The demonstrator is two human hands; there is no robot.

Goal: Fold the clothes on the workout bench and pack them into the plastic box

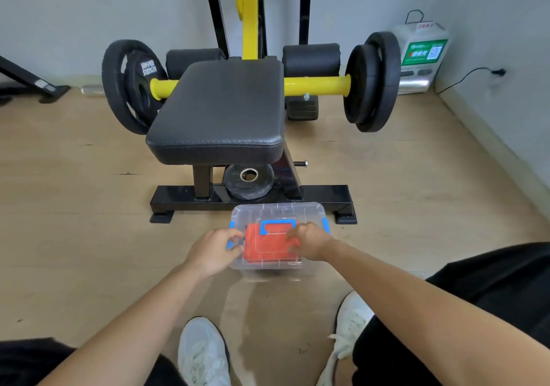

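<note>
Lower centre: my left hand (212, 251) pinches the plastic box's (268, 266) blue latch (229, 245); right hand (309, 243) curls on the lid (279, 211), grip unclear; uneven pressure could unseat it.

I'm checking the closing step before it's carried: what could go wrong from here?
The left hand pinches the left blue latch while the right hand rests on the lid; the right blue latch may be unfastened, so the lid could pop off when lifted. The red folded garment might catch under it.
</note>
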